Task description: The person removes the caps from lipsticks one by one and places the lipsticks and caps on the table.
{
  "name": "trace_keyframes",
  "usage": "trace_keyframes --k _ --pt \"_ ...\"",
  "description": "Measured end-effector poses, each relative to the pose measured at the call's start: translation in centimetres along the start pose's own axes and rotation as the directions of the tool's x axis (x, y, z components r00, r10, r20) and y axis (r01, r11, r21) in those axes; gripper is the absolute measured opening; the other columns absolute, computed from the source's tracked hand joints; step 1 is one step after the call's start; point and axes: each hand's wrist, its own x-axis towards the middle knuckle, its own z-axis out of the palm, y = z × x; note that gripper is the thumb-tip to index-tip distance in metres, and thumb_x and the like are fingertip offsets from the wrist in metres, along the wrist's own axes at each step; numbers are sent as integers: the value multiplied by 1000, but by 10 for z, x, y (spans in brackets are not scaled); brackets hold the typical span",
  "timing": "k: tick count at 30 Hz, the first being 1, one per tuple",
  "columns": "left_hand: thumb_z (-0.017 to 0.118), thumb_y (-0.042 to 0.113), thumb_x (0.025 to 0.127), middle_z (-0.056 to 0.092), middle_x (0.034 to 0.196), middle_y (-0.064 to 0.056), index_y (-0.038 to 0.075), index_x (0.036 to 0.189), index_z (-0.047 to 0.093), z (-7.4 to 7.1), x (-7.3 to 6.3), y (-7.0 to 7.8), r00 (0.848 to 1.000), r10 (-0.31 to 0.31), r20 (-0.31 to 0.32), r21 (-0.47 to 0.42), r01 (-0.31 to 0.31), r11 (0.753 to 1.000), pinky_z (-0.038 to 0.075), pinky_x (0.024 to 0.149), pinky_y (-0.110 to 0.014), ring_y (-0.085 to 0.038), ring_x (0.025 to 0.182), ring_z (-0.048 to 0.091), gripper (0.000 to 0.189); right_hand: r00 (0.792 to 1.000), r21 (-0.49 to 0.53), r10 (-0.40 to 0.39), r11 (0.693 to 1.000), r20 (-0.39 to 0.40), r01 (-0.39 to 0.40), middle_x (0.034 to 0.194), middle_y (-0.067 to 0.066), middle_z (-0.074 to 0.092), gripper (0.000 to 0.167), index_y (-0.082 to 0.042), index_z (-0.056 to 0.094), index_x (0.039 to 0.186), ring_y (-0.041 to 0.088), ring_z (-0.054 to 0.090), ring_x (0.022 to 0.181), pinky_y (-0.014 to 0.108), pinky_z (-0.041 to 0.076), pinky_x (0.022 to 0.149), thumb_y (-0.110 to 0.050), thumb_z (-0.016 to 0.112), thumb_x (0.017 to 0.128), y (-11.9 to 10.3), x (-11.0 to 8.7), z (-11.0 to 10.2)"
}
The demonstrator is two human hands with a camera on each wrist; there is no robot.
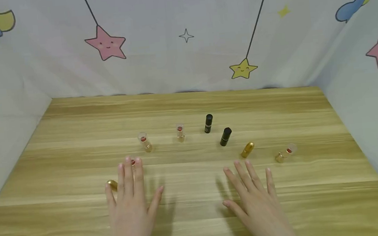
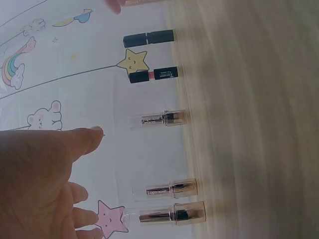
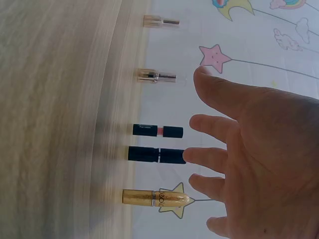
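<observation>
Lipsticks stand upright in an arc on the wooden table. My left hand [image 1: 131, 211] hovers palm down with straight, spread fingers. Its fingertips overlap a clear-capped lipstick [image 1: 133, 162] and partly hide a gold lipstick [image 1: 112, 184]. My right hand [image 1: 256, 202] is likewise spread above the table and holds nothing. Just beyond its fingertips are another gold lipstick [image 1: 248, 150] and, to the right, a clear-capped lipstick [image 1: 284, 154]. Toward the back are two more clear-capped lipsticks, one left [image 1: 146, 145] and one central [image 1: 180, 134], plus a slim black lipstick [image 1: 208, 124] and a thicker black lipstick [image 1: 225, 137].
The wooden table [image 1: 193, 231] has pale fabric [image 1: 157, 68] along its back and both sides. Printed on the fabric are stars, moons and clouds, among them a pink star [image 1: 106, 43]. Both hands cast soft shadows on the wood.
</observation>
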Motion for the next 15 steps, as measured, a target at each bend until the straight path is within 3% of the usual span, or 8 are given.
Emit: trace_keyframes --k 8,15 --pt "62 41 90 13 162 -13 19 156 8 -5 0 -10 998 -58 12 -17 58 998 10 114 -67 -34 149 16 88 999 18 2 1000 40 -3 161 2 22 71 -30 26 152 28 15 150 52 -12 119 -49 57 92 -5 7 -2" --pt "58 45 93 6 163 -10 19 156 5 -7 -3 -16 994 -106 41 -20 107 994 11 113 -68 -35 149 13 86 999 52 2 999 46 -4 160 2 24 69 -28 30 151 27 17 150 52 -6 120 -48 59 91 -10 12 0"
